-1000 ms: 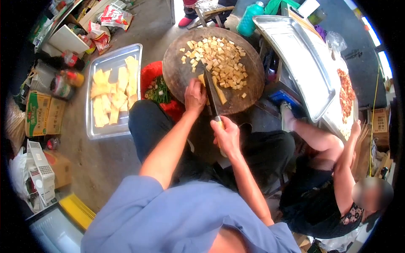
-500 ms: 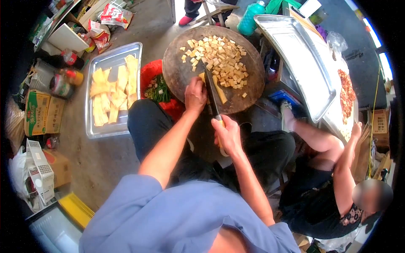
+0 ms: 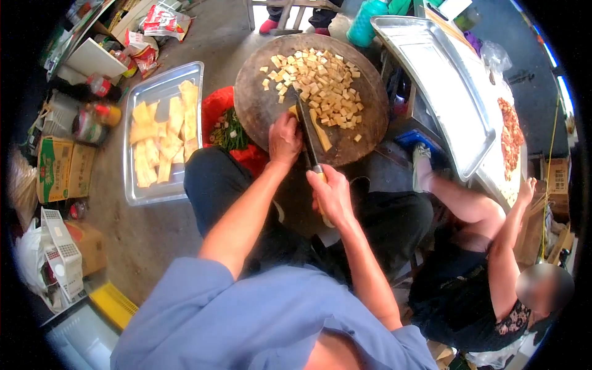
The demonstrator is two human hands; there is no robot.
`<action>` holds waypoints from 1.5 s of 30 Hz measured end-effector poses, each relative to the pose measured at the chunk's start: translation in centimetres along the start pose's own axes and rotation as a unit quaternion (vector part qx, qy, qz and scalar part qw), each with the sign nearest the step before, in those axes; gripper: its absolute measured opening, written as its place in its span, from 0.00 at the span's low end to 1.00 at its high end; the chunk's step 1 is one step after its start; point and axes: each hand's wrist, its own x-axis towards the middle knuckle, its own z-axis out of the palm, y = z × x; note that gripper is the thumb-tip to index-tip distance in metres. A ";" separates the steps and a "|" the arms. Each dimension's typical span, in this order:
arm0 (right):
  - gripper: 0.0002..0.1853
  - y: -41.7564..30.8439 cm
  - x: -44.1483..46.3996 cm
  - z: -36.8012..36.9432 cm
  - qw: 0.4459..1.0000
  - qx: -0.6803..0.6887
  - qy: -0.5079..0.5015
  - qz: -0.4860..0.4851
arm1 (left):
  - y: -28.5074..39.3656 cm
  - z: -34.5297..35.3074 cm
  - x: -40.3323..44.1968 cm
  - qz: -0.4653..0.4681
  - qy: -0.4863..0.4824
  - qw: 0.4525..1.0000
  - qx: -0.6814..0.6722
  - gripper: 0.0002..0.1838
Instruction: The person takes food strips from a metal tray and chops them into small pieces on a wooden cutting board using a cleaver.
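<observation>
Bunched fingers of the left hand [image 3: 285,140] curl, in the head view, at 7 o'clock on the round brown wooden chopping board [image 3: 254,103], by a tan piece; whether they pinch it, one cannot tell. At 6 o'clock, the right hand [image 3: 331,191] wraps its fingers round the handle of a long dark-bladed metal knife [image 3: 307,126], which points toward 12. Against the half-second-earlier picture, the frame has shifted slightly while hands and blade keep their place on the board, so the cutting looks little advanced.

Counted: one knife; one board; one loose tan strip [image 3: 320,131] just right of the blade; dozens of small tan cubes [image 3: 333,86] from 11 to 4 o'clock, too crowded to number; two rectangular silver metal trays, one [image 3: 157,194] near 9 o'clock with overlapping pale-yellow flat sheets [image 3: 177,114], perhaps ten, another [image 3: 431,92] at 3.
</observation>
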 end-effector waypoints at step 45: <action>0.21 0.5 4.7 1.6 0.997 -0.072 0.029 -0.025 | 0.4 0.5 0.4 0.013 -0.026 0.998 0.059 0.12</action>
